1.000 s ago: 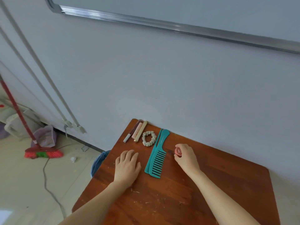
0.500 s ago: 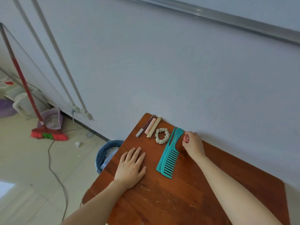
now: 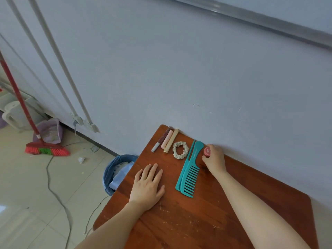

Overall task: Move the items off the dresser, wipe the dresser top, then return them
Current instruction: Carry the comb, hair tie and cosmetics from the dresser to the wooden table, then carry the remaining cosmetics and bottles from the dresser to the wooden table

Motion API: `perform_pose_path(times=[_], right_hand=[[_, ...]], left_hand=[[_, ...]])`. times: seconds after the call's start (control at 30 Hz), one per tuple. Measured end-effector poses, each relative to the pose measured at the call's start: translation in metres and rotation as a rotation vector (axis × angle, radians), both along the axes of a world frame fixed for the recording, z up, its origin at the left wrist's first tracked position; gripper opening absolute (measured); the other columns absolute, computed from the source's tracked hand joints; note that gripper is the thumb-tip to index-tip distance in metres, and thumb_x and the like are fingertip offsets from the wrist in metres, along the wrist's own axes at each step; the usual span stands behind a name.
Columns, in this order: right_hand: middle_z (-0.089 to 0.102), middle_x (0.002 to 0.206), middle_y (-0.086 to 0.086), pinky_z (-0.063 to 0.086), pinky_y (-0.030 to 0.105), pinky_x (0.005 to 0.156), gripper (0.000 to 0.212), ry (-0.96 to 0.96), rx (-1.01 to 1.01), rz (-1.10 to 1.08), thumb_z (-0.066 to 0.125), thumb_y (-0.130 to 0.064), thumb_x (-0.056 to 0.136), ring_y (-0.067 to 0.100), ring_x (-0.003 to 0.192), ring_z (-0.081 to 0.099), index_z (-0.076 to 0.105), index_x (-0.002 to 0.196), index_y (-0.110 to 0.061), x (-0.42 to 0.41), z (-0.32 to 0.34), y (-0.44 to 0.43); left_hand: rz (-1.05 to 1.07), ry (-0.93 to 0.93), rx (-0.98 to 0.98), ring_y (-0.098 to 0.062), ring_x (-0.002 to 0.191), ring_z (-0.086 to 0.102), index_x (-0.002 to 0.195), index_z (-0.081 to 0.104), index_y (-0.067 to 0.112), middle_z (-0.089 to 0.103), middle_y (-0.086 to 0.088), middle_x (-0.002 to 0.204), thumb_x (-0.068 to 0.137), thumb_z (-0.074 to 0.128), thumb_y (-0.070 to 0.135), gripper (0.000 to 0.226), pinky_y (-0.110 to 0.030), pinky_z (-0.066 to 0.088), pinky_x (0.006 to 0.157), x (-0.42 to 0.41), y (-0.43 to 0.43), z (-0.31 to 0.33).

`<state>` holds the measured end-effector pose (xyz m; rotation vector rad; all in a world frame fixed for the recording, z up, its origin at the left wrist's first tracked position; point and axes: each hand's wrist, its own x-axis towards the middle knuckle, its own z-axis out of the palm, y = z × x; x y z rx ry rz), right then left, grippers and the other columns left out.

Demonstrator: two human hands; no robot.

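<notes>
My left hand (image 3: 147,187) lies flat, fingers spread, on the dresser top (image 3: 197,221), centre frame. Above it: three slim tubes (image 3: 165,140), one scrunchie (image 3: 180,150), and a teal comb (image 3: 188,175); whether one or two I cannot tell. My right hand (image 3: 214,159), fingers curled, grips one small pink jar (image 3: 207,152) beside the comb's handle.

a lived-in home room: wooden dresser (image 3: 206,221) with comb (image 3: 188,177), broom (image 3: 46,150) by the wall.

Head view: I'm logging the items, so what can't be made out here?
- Head view: small pink item, mostly covered by the right hand; identity unclear.
- Head view: lettering on the teal comb, too small to read.
- Head view: dresser's near edge, cut off by the frame bottom.
</notes>
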<state>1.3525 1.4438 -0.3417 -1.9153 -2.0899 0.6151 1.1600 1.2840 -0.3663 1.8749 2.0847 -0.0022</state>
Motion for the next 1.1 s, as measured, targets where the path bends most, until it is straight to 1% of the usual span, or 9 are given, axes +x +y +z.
perform_pose_path(times=[0.1, 0.37, 0.5, 0.57, 0.7, 0.83, 0.9, 1.0, 1.1], right_hand=[[0.053, 0.124, 0.011, 0.045, 0.033, 0.097, 0.046, 0.006, 0.028, -0.011, 0.064, -0.013, 0.083, 0.025, 0.117, 0.049, 0.048, 0.126, -0.01, 0.008, 0.006, -0.012], [0.039, 0.141, 0.006, 0.035, 0.031, 0.105, 0.048, -0.124, 0.008, -0.012, 0.053, -0.02, 0.091, 0.021, 0.13, 0.035, 0.038, 0.136, -0.016, 0.043, 0.039, -0.077], [0.041, 0.14, 0.003, 0.031, 0.03, 0.107, 0.046, -0.152, 0.017, -0.08, 0.051, -0.024, 0.092, 0.019, 0.131, 0.036, 0.039, 0.136, -0.017, 0.063, 0.055, -0.11], [0.041, 0.141, 0.001, 0.03, 0.03, 0.108, 0.045, -0.183, 0.031, -0.127, 0.049, -0.026, 0.092, 0.017, 0.132, 0.035, 0.039, 0.136, -0.019, 0.071, 0.06, -0.129], [0.037, 0.143, 0.001, 0.024, 0.03, 0.11, 0.045, -0.206, 0.05, -0.257, 0.048, -0.03, 0.093, 0.015, 0.135, 0.028, 0.039, 0.137, -0.021, 0.084, 0.064, -0.173], [0.035, 0.144, 0.001, 0.022, 0.03, 0.111, 0.045, -0.178, 0.056, -0.409, 0.048, -0.032, 0.093, 0.015, 0.136, 0.025, 0.039, 0.136, -0.022, 0.101, 0.067, -0.22], [0.036, 0.144, 0.002, 0.023, 0.031, 0.111, 0.046, -0.177, 0.065, -0.487, 0.049, -0.033, 0.092, 0.015, 0.136, 0.026, 0.04, 0.136, -0.022, 0.115, 0.071, -0.244], [0.036, 0.143, 0.004, 0.025, 0.032, 0.11, 0.047, -0.181, 0.096, -0.607, 0.051, -0.033, 0.091, 0.017, 0.135, 0.028, 0.042, 0.135, -0.02, 0.141, 0.078, -0.281], [0.038, 0.142, 0.005, 0.026, 0.032, 0.108, 0.048, -0.218, 0.128, -0.7, 0.053, -0.033, 0.09, 0.018, 0.134, 0.03, 0.044, 0.134, -0.018, 0.17, 0.085, -0.321]], left_hand=[[0.014, -0.026, 0.019, -0.02, 0.144, -0.003, 0.146, 0.009, 0.031, 0.004, 0.003, 0.156, 0.062, -0.018, 0.063, 0.094, -0.036, -0.009, 0.11, 0.0, -0.001, 0.001], [0.03, -0.083, 0.037, -0.018, 0.144, 0.002, 0.144, 0.018, 0.032, 0.01, 0.004, 0.156, 0.061, -0.018, 0.063, 0.096, -0.039, 0.001, 0.116, -0.001, -0.005, 0.003], [0.023, -0.157, 0.123, -0.019, 0.143, 0.009, 0.141, 0.028, 0.029, 0.019, 0.003, 0.153, 0.084, 0.011, 0.059, 0.067, -0.041, 0.009, 0.116, 0.001, 0.001, 0.013], [-0.018, -0.217, 0.185, -0.021, 0.142, 0.011, 0.141, 0.032, 0.027, 0.023, 0.001, 0.152, 0.082, 0.017, 0.056, 0.067, -0.042, 0.011, 0.115, 0.005, 0.009, 0.024], [-0.178, -0.281, 0.263, -0.028, 0.14, 0.021, 0.138, 0.039, 0.02, 0.034, -0.005, 0.148, 0.076, 0.011, 0.06, 0.078, -0.046, 0.021, 0.111, 0.023, 0.03, 0.042], [-0.423, -0.252, 0.321, -0.037, 0.121, 0.05, 0.12, 0.059, 0.011, 0.057, -0.013, 0.128, 0.081, 0.03, 0.048, 0.061, -0.053, 0.042, 0.093, 0.059, 0.038, 0.056], [-0.507, -0.27, 0.322, -0.036, 0.125, 0.045, 0.123, 0.057, 0.012, 0.053, -0.012, 0.133, 0.081, 0.027, 0.049, 0.063, -0.053, 0.039, 0.097, 0.081, 0.034, 0.066], [-0.62, -0.301, 0.323, -0.03, 0.139, 0.023, 0.137, 0.041, 0.017, 0.032, -0.007, 0.149, 0.079, 0.014, 0.055, 0.074, -0.049, 0.024, 0.109, 0.116, 0.022, 0.081], [-0.72, -0.311, 0.332, -0.026, 0.141, 0.014, 0.141, 0.033, 0.02, 0.023, -0.003, 0.153, 0.081, 0.012, 0.055, 0.072, -0.046, 0.017, 0.112, 0.154, 0.006, 0.096]])
